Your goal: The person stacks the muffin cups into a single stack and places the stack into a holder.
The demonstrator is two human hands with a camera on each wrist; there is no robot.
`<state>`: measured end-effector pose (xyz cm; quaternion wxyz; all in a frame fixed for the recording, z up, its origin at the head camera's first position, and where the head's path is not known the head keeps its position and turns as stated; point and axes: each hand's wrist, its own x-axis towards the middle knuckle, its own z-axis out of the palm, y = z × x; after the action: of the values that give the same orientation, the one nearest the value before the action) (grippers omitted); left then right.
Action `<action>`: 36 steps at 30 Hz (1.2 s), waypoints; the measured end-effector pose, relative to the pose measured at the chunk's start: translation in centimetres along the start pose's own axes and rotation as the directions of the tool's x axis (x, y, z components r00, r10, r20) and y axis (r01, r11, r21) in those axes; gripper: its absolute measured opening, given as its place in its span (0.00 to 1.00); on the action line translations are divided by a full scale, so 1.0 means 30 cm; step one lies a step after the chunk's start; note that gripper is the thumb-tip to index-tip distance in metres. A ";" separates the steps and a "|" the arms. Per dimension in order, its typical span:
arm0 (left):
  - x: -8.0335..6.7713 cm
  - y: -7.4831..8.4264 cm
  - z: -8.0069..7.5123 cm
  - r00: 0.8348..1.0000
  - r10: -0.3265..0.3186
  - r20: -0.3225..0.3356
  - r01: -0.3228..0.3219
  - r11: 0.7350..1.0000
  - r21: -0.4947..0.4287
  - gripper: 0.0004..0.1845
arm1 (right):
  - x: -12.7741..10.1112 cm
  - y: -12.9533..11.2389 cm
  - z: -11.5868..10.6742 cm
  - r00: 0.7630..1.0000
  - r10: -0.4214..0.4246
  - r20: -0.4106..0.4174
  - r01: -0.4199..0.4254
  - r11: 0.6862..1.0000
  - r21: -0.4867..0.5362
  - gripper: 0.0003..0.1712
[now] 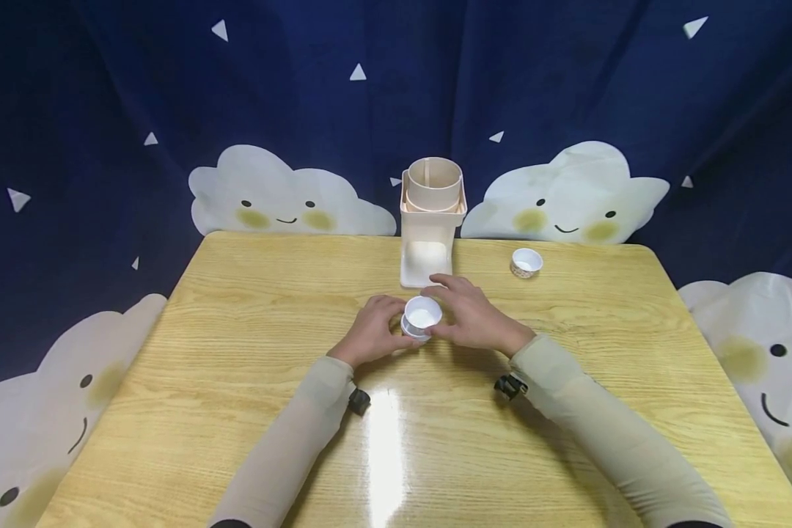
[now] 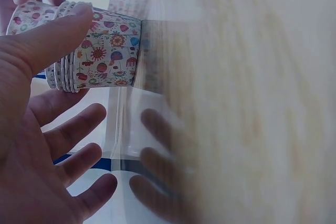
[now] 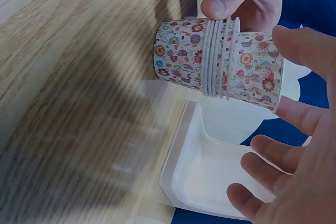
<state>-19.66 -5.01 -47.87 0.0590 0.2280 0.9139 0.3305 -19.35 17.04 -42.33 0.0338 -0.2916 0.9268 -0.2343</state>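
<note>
Stack of cups [image 1: 421, 317] between two hands; one cup [image 1: 526, 262] apart.

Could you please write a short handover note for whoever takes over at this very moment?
Left hand: thumb on the rims of the stack of floral paper cups, which stands on the wooden table.
Right hand: fingers round the top cup, which sits raised above the rest.
One single floral paper cup already stands apart, right of the beige plastic cup dispenser.
Left, it seems: lifting the top cup free.
</note>
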 end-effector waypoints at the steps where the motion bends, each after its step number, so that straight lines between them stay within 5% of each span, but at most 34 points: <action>1: -0.001 -0.001 0.001 1.000 0.001 -0.003 -0.001 1.000 -0.002 0.33 | -0.001 0.000 0.001 1.000 -0.002 0.003 0.002 1.000 0.001 0.35; 19: 0.001 -0.007 0.003 1.000 0.012 0.002 -0.012 1.000 0.001 0.34 | -0.018 0.013 -0.009 1.000 -0.012 0.017 0.012 0.999 0.034 0.40; 36: 0.005 -0.005 0.001 1.000 0.004 -0.004 -0.004 1.000 -0.008 0.35 | -0.045 0.111 -0.081 0.994 0.101 -0.045 -0.097 0.992 0.082 0.39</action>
<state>-19.84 -5.02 -47.97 0.0576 0.2289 0.9123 0.3347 -20.46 21.20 -41.79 0.0340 -0.2380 0.9305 -0.2764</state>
